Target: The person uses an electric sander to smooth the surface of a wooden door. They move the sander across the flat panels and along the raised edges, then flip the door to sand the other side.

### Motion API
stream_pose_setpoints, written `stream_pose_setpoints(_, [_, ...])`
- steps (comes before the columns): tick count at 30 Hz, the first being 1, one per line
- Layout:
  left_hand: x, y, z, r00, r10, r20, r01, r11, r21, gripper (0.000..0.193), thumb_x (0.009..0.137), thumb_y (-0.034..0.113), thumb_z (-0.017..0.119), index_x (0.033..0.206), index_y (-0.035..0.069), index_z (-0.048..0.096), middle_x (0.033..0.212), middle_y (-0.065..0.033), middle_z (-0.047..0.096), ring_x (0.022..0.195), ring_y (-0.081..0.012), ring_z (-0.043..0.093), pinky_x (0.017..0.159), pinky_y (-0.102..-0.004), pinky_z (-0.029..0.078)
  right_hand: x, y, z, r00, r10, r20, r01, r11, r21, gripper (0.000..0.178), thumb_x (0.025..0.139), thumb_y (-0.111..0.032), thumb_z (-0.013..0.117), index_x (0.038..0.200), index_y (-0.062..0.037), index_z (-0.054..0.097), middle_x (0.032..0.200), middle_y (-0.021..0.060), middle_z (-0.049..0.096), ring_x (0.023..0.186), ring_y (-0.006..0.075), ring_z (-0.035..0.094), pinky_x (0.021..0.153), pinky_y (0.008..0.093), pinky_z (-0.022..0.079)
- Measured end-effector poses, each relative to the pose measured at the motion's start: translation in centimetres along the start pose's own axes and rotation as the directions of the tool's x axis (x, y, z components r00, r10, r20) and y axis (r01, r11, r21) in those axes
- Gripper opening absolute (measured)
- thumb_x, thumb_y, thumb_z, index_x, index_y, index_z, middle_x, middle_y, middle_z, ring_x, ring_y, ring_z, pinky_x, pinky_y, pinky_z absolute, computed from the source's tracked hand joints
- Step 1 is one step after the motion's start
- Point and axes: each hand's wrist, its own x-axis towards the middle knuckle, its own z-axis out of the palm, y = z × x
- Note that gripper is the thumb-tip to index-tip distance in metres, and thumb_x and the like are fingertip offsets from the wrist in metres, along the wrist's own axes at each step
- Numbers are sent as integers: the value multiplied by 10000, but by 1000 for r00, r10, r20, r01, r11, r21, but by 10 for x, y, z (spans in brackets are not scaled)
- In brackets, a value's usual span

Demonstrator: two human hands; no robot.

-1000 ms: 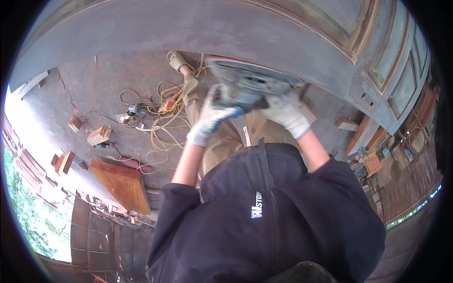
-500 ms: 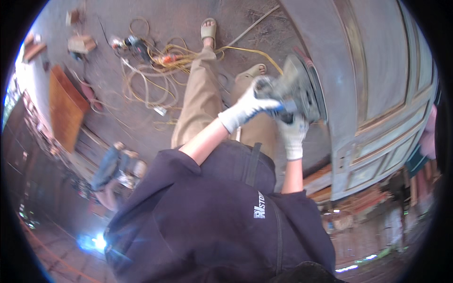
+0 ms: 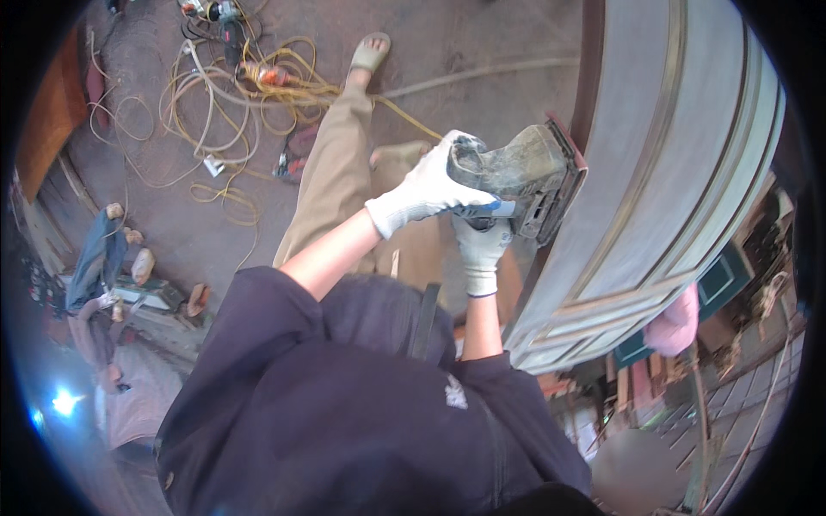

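Note:
A dusty grey-black electric sander (image 3: 522, 176) is held sideways, its flat pad turned toward the edge of a large grey panelled door (image 3: 634, 138) on the right. The pad's rim meets the door's near edge; exact contact is hard to tell. Wearing a white work glove, my left hand (image 3: 433, 185) wraps round the sander's handle. My right hand (image 3: 483, 251), also gloved, is closed at the sander's lower end, where its fingers are partly hidden. A yellow cord (image 3: 404, 116) leads from near my left hand across the floor.
Tangled yellow cords and pale hoses (image 3: 202, 86) lie on the floor at upper left, with an orange plug connector (image 3: 274, 76) and an angle grinder (image 3: 231, 34). Another person (image 3: 99, 258) sits at left near a bright light. Pink cloth (image 3: 675, 322) lies beyond the door.
The view has shifted, so cords and the other person appear farther left. Both hands keep their hold on the sander, which was blurred and now looks sharper against the door edge.

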Motion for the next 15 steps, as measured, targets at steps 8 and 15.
stream_pose_setpoints(8, [117,166,-99,939,252,-234,-253,967,25,701,635,198,915,1184,30,511,1142,-102,603,1068,-161,576,924,-303,494,162,-170,62,996,-81,-35,88,945,314,535,666,-164,859,1117,22,637,1068,114,690,961,201,651,890,337,491])
stream_pose_setpoints(15, [141,200,-127,924,364,-114,-380,905,-190,614,683,170,868,1174,64,516,1120,-55,586,1063,-141,540,935,-319,471,192,-192,70,994,-96,-50,105,969,222,626,695,-226,864,1213,23,612,1144,116,675,1056,184,628,955,344,471])
